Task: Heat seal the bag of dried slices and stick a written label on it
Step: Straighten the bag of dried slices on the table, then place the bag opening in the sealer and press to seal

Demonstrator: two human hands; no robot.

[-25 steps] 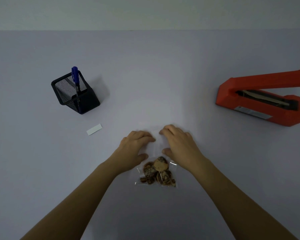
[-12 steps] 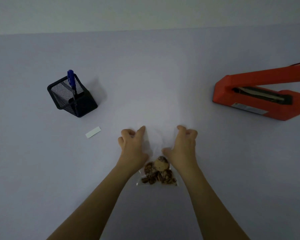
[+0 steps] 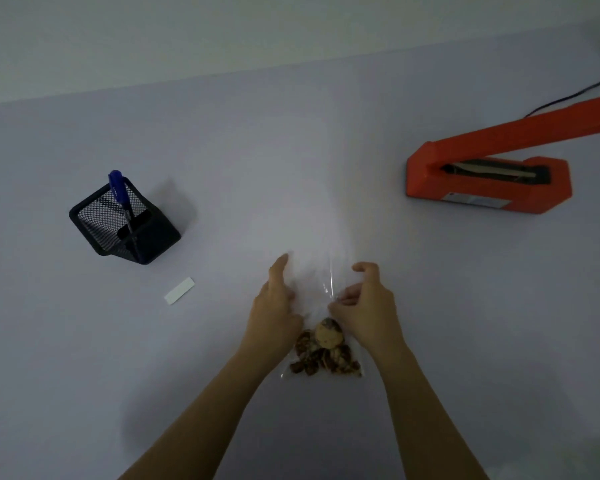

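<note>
A clear plastic bag (image 3: pixel 314 289) lies on the pale table in front of me, with brown dried slices (image 3: pixel 324 351) bunched at its near end. My left hand (image 3: pixel 278 306) grips the bag's left edge and my right hand (image 3: pixel 366 303) pinches its right edge, both above the slices. The empty upper part of the bag stretches between my hands. An orange heat sealer (image 3: pixel 489 181) stands at the right with its arm raised. A small white label (image 3: pixel 179 290) lies flat to the left of my hands. A blue pen (image 3: pixel 120 199) stands in a black mesh holder (image 3: pixel 125 225).
The sealer's black cord (image 3: pixel 568 98) runs off toward the back right. The table's far edge meets a pale wall at the top of the view.
My hands went from lying flat on the bag's top to gripping its two side edges, and the upper part has lifted. The view has tilted, shifting everything slightly.
</note>
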